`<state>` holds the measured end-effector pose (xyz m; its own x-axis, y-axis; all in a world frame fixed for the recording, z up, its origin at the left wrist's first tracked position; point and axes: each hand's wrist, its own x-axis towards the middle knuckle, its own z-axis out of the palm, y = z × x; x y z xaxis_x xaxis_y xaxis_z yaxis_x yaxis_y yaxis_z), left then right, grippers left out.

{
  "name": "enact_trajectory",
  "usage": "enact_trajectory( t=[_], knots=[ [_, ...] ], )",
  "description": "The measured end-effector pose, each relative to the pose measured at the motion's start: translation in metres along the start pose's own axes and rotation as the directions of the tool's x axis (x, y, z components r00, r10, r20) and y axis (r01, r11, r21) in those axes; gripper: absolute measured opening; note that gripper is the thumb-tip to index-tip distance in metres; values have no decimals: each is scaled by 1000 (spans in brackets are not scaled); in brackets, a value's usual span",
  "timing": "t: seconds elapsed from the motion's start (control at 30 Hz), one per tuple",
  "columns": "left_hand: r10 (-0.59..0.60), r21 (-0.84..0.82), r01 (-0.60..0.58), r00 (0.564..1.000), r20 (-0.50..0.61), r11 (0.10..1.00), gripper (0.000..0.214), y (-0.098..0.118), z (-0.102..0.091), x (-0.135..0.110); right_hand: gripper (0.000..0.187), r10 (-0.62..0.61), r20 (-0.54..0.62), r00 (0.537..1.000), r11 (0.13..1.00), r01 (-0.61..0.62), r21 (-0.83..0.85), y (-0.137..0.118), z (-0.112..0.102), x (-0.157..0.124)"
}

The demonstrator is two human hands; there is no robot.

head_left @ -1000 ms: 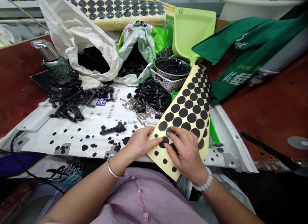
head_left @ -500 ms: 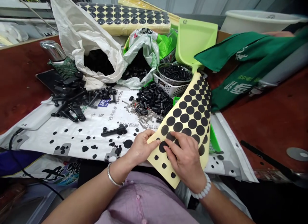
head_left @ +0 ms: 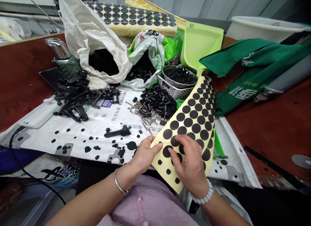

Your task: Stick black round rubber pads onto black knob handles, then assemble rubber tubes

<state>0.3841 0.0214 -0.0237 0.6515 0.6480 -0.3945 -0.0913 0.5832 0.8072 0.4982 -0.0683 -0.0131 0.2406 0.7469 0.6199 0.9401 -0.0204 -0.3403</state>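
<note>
My left hand (head_left: 148,154) pinches the left edge of a pale yellow sheet (head_left: 162,170) of round black stickers between thumb and fingers. The sheet slants up and away, its far end near the green dustpan. Along its near end run a few small black dots. Over the lower part of the sheet is my right hand (head_left: 190,167), thumb and index finger apart. Its thumb tip is at the edge of a large black sticker (head_left: 167,151), and the index tip lies over the sticker above. I see nothing held between those fingers.
Black crank-like parts (head_left: 73,96) are heaped at left, with a single one (head_left: 118,132) nearer me. Behind the sheet lie black tubes (head_left: 159,99) and small metal pieces. Sacks (head_left: 107,77), a basket (head_left: 170,87), a green dustpan (head_left: 201,41) and a green cloth (head_left: 233,80) stand around.
The view has shifted slightly, moving everything a little to the right. My right hand has eased back a bit, showing more of a sticker under its palm. My left hand keeps its grip.
</note>
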Motion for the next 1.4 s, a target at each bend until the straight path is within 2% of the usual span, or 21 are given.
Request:
enact_trajectory(
  t=[0.07,0.17,0.23,0.5,0.93,1.1,1.23,1.3,1.4],
  knots=[
    [7,2,-7,1000,2,1000,30,0,0,0,22,0,0,1000,999,0,-39,2,0,1],
    [12,-15,-12,1000,9,1000,30,0,0,0,11,-10,68,998,995,17,-102,0,-2,3],
    [10,-12,-10,1000,1,1000,30,-1,0,0,11,-18,83,996,994,27,-107,-2,-3,4],
    [31,72,-29,999,-24,997,31,-8,-6,5,11,1,84,996,996,7,-92,-6,-3,4],
    [57,77,-55,998,-16,996,32,-10,-5,4,16,15,34,999,993,-11,-118,-11,0,2],
    [67,113,-63,997,-31,992,31,-9,-5,5,19,-24,0,1000,986,24,-162,-12,7,1],
    [106,119,-103,994,-13,988,28,-8,-5,2,19,-125,34,992,971,129,-199,-23,8,-13],
    [127,100,-126,992,-8,987,27,-8,-4,1,20,-162,56,985,972,169,-162,-31,1,-22],
    [126,64,-124,992,-24,990,29,-9,-4,3,18,-165,97,981,986,163,32,-38,-16,-29]
  ],
)
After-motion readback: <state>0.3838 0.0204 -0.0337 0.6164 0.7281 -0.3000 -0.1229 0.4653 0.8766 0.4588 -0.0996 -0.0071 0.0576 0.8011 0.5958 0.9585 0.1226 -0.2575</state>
